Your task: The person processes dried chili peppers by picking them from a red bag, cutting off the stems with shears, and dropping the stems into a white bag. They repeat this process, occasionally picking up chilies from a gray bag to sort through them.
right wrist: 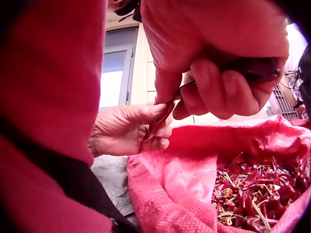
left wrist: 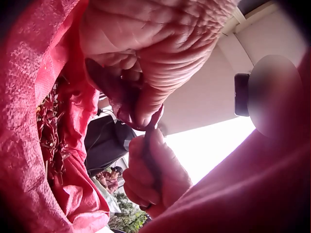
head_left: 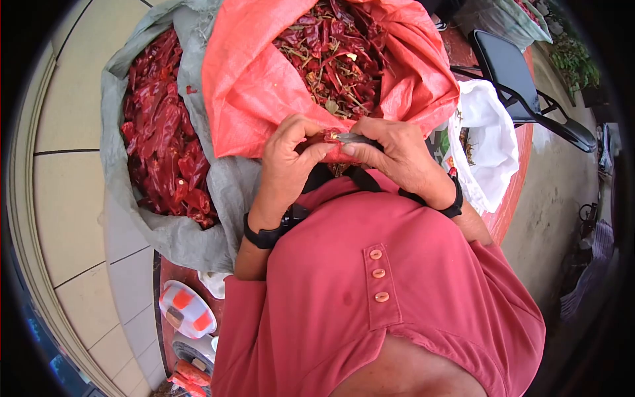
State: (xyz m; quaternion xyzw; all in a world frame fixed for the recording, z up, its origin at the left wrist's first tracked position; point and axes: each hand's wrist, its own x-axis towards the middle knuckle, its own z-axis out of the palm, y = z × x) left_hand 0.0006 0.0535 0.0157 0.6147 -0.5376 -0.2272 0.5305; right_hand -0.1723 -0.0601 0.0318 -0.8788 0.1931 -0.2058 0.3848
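Note:
In the head view the left hand (head_left: 286,159) pinches a dried red chili (head_left: 325,136) between thumb and fingers. Curled round the dark handle of a small blade (head_left: 352,138), the right hand (head_left: 405,155) holds its metal part against the chili's end. Both hands are close together over the near edge of a red woven sack (head_left: 248,86), which holds dried chilies with stems and bits (head_left: 331,56). The right wrist view shows the dark handle (right wrist: 255,69) inside the right hand's fingers (right wrist: 221,92) and the chili (right wrist: 159,124) in the left hand (right wrist: 127,127).
A grey sack (head_left: 231,192) of red chilies (head_left: 162,132) stands at the left. On the right are a white bag (head_left: 489,139) and a black folding chair (head_left: 506,69). A white and red basin (head_left: 188,308) lies at the lower left.

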